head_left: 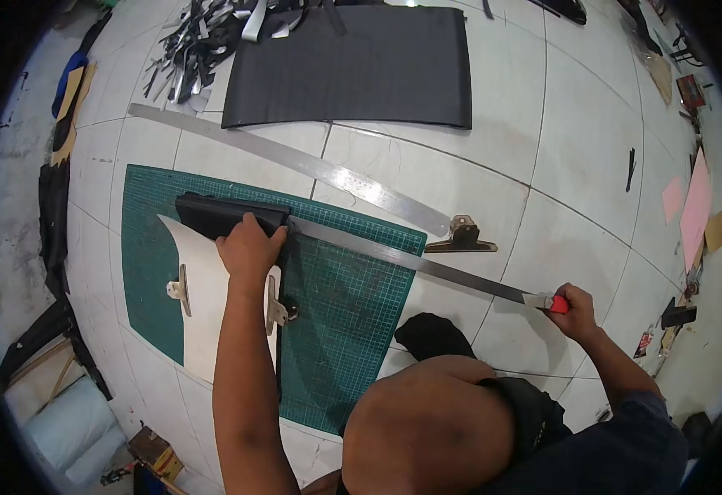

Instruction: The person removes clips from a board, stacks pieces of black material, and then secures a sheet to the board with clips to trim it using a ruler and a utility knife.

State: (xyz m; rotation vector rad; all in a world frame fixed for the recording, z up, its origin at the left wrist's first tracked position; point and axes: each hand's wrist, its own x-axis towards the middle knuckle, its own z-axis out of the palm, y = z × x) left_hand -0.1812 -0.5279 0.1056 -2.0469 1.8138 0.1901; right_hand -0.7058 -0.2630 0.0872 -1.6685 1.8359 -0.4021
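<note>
Template of cream card [200,309], clipped, on green gridded cutting mat [340,330]; at its top, folded black sheet [204,213] pressed under left hand [251,246]; then long steel ruler [460,279] reaching right to red object [559,304] in closed right hand [578,316].

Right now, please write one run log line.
left hand: on folded black material | right hand: holds small red object at long silver ruler's end | under material: green gridded mat
</note>
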